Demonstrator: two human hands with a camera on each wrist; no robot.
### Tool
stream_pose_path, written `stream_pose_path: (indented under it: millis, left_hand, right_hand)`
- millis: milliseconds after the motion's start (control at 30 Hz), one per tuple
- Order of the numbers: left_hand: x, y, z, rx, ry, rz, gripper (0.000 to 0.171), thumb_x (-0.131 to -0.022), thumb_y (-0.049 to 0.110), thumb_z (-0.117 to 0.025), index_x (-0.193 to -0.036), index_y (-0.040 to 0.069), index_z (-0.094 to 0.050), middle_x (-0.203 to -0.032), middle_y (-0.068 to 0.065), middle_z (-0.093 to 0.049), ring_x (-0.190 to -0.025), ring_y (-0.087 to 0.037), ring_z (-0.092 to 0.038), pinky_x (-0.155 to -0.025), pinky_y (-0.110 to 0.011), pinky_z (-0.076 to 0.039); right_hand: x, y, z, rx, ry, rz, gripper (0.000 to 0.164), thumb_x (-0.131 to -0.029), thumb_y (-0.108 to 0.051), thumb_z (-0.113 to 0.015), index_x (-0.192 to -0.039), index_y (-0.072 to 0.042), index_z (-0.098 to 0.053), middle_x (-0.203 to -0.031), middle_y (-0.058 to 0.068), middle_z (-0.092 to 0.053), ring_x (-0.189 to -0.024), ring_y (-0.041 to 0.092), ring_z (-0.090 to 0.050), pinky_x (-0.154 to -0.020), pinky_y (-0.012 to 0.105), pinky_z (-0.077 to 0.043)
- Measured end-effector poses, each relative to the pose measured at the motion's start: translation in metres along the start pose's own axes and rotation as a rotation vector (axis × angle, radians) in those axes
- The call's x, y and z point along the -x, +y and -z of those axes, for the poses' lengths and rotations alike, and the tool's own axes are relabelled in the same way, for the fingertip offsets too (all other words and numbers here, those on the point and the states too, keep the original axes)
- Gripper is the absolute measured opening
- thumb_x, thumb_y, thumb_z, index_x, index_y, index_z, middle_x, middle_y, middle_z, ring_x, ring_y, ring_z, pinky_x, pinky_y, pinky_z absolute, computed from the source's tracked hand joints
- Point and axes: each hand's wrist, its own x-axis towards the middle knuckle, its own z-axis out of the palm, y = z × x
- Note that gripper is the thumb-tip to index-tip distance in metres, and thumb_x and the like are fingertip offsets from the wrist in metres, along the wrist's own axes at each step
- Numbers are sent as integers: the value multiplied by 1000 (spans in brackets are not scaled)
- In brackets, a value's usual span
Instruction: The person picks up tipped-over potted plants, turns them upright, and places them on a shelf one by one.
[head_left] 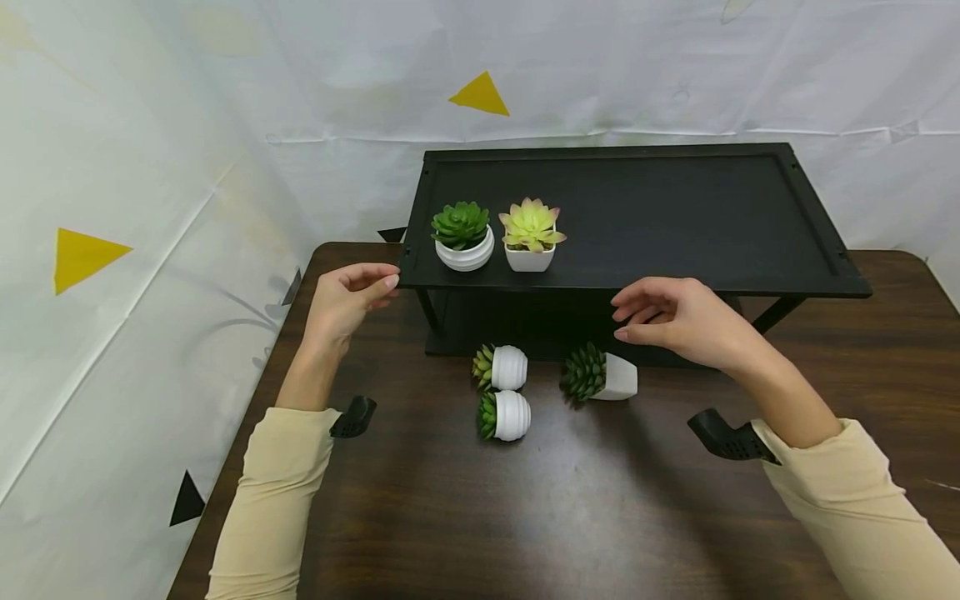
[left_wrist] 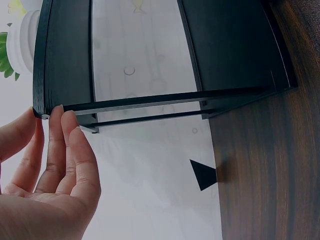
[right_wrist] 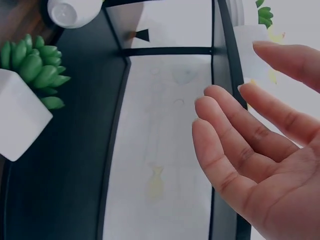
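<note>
My left hand (head_left: 347,297) pinches the front left corner of a black two-tier shelf (head_left: 675,217), thumb on one side of the board and fingertips on the other, as the left wrist view shows. On the top board stand a dark green succulent in a round white pot (head_left: 465,250) and a yellow-green succulent in a square white pot (head_left: 529,260). My right hand (head_left: 678,321) hovers before the shelf's front edge, fingers loosely bent and holding nothing. Below it a dark green succulent in a square white pot (head_left: 618,379) lies on its side.
Two small succulents in ribbed white pots, one (head_left: 510,367) behind the other (head_left: 513,415), lie tipped on the brown wooden table (head_left: 450,517). The shelf's lower board (left_wrist: 235,45) sits close over the tabletop. White sheeting (head_left: 360,83) hangs behind and at the left.
</note>
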Motion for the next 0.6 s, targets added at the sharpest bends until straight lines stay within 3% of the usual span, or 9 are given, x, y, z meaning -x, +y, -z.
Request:
stream_pose_path:
  millis: [600]
  left_hand:
    - [0, 0, 0, 6, 3, 7, 32, -86, 15, -67, -110, -6, -63, -93, 0, -63, -76, -9, -64, -77, -24, -52]
  right_hand:
    - [13, 39, -22, 39, 36, -11, 36, -83, -10, -69, -115, 2, -58, -105, 12, -61, -85, 18, -59, -67, 25, -51]
